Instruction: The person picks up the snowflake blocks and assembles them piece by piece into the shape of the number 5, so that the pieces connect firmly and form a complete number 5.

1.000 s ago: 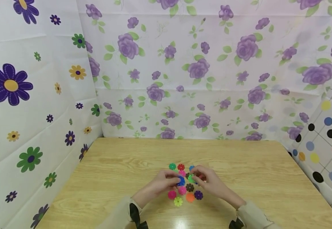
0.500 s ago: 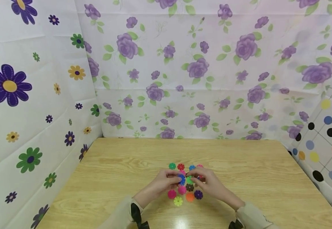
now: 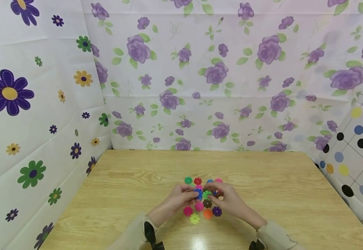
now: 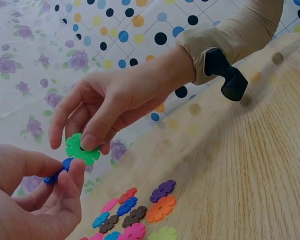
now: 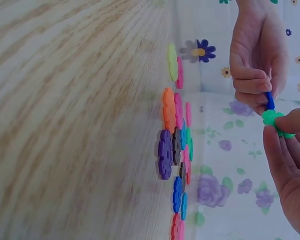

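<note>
Between thumb and fingers, my left hand (image 3: 179, 198) pinches a blue notched plastic snowflake disc (image 4: 59, 171). My right hand (image 3: 229, 199) pinches a bright green snowflake disc (image 4: 82, 151), its thumb over the disc's face. In the right wrist view the blue disc (image 5: 270, 101) stands nearly edge-on against the rim of the green disc (image 5: 271, 119). The two rims meet at an angle; whether their slots are engaged I cannot tell. Both hands are raised above the table, over the loose discs, and fingers cover part of each held disc.
Several loose snowflake discs lie on the wooden table (image 3: 131, 184) below the hands, among them a yellow disc (image 3: 195, 218), an orange disc (image 3: 207, 214) and a purple disc (image 3: 217, 211). Patterned cloths (image 3: 181, 86) hang behind the table and at both sides.
The blue and green discs have come closer, from slightly apart to rim against rim. My right hand has shifted a little left, and the blue disc has moved slightly right.
</note>
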{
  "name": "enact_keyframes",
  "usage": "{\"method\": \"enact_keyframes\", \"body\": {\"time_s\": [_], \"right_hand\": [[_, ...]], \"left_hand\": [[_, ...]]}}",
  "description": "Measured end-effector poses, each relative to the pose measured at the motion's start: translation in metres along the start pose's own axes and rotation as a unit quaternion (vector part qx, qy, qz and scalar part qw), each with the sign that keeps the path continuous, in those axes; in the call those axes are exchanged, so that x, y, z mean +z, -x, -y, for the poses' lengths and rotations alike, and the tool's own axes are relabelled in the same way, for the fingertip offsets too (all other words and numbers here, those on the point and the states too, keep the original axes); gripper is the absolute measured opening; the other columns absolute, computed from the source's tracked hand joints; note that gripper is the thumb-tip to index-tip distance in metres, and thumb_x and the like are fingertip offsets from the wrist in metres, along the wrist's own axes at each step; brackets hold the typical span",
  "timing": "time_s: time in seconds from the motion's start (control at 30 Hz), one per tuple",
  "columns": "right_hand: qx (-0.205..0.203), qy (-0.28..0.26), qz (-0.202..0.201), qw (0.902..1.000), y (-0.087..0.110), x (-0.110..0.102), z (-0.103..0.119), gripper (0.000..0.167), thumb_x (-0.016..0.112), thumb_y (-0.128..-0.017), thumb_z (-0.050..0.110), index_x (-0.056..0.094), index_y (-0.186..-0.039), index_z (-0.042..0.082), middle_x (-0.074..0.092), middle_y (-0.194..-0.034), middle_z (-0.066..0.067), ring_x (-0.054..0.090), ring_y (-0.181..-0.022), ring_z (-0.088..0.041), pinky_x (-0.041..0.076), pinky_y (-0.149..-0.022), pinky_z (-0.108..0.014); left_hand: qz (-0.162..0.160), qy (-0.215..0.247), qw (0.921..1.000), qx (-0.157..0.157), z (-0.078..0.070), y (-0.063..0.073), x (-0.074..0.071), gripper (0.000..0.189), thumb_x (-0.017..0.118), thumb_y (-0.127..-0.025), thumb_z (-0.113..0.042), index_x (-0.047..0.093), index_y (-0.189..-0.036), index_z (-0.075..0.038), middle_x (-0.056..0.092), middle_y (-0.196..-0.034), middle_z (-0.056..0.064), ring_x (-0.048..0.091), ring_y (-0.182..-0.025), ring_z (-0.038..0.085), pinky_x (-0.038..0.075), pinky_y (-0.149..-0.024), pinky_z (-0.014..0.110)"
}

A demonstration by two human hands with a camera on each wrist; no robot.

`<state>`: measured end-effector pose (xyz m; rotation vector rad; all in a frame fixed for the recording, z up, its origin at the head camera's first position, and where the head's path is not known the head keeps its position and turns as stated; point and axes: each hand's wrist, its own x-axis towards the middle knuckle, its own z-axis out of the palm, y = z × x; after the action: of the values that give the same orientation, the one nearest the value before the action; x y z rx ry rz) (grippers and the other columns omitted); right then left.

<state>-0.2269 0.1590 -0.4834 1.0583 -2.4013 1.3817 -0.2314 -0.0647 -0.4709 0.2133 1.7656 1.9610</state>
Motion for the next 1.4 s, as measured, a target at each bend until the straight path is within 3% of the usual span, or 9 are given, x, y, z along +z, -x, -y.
{"method": "enact_keyframes", "body": {"time_s": [0.3,0.43,0.57,0.73,0.9,1.1,1.2,1.4], "right_hand": [[0.014,0.007,-0.012,0.9998,0.001,0.002,0.001,0.022,0.069,-0.087,0.002,0.065,-0.108,0.008,0.072,-0.096,-0.006,0.070,-0.082,-0.016,0.058,-0.067,-0.022],[-0.027,0.008,-0.049,0.9984,0.001,0.005,0.002,0.018,0.070,-0.082,-0.008,0.068,-0.095,0.004,0.072,-0.087,-0.010,0.070,-0.074,-0.016,0.058,-0.063,-0.022],[-0.074,0.008,-0.094,0.9927,-0.001,0.009,0.016,0.024,0.066,-0.075,-0.023,0.064,-0.080,0.000,0.069,-0.076,-0.014,0.065,-0.063,-0.009,0.056,-0.053,-0.023],[-0.083,0.002,-0.114,0.9900,-0.005,0.008,0.034,0.026,0.063,-0.072,-0.028,0.059,-0.075,-0.002,0.067,-0.072,-0.015,0.061,-0.060,-0.003,0.053,-0.048,-0.022],[-0.061,-0.004,-0.079,0.9950,-0.008,0.001,0.022,0.020,0.068,-0.077,-0.018,0.067,-0.084,0.001,0.070,-0.078,-0.013,0.065,-0.062,-0.009,0.055,-0.051,-0.024],[0.048,-0.017,-0.031,0.9982,-0.004,-0.011,0.003,0.029,0.076,-0.082,0.012,0.068,-0.110,0.012,0.073,-0.102,-0.009,0.070,-0.086,-0.023,0.058,-0.068,-0.026],[0.082,-0.007,-0.019,0.9964,0.000,-0.014,-0.001,0.032,0.077,-0.081,0.016,0.068,-0.111,0.011,0.072,-0.102,-0.009,0.069,-0.087,-0.021,0.057,-0.070,-0.025],[0.097,0.024,0.028,0.9946,0.004,-0.013,-0.008,0.019,0.074,-0.084,0.012,0.071,-0.102,0.006,0.073,-0.094,-0.009,0.066,-0.081,-0.005,0.056,-0.066,-0.022]], "left_hand": [[-0.007,0.000,1.0000,0.002,0.000,-0.002,0.003,0.020,0.063,-0.093,-0.009,0.061,-0.105,0.006,0.070,-0.076,0.001,0.066,-0.070,0.007,0.051,-0.064,0.017],[-0.016,-0.003,0.9999,0.006,0.000,0.000,0.007,0.014,0.064,-0.092,-0.008,0.063,-0.095,0.005,0.068,-0.074,0.001,0.066,-0.068,0.008,0.051,-0.063,0.018],[-0.024,0.003,0.9997,0.005,-0.001,0.002,0.013,0.011,0.065,-0.091,-0.009,0.064,-0.088,0.001,0.069,-0.075,0.002,0.067,-0.068,0.009,0.053,-0.066,0.020],[-0.036,0.019,0.9991,0.003,-0.005,0.005,0.018,0.011,0.065,-0.092,-0.010,0.058,-0.084,-0.005,0.069,-0.074,0.003,0.066,-0.067,0.008,0.052,-0.064,0.018],[-0.011,0.032,0.9994,0.006,-0.009,0.005,0.015,0.012,0.062,-0.094,-0.009,0.053,-0.085,-0.008,0.067,-0.074,0.001,0.064,-0.068,0.007,0.051,-0.064,0.017],[0.009,0.038,0.9992,0.003,-0.009,0.003,0.009,0.007,0.060,-0.095,-0.008,0.054,-0.092,-0.005,0.065,-0.074,0.001,0.063,-0.068,0.007,0.052,-0.066,0.018],[-0.001,0.034,0.9994,-0.001,-0.006,0.003,0.006,0.005,0.059,-0.095,-0.007,0.055,-0.093,-0.004,0.066,-0.075,0.001,0.063,-0.069,0.007,0.053,-0.067,0.020],[-0.010,0.038,0.9992,-0.011,0.000,0.002,-0.001,0.006,0.058,-0.094,-0.005,0.053,-0.090,-0.004,0.067,-0.079,0.002,0.065,-0.072,0.007,0.053,-0.070,0.020]]}}
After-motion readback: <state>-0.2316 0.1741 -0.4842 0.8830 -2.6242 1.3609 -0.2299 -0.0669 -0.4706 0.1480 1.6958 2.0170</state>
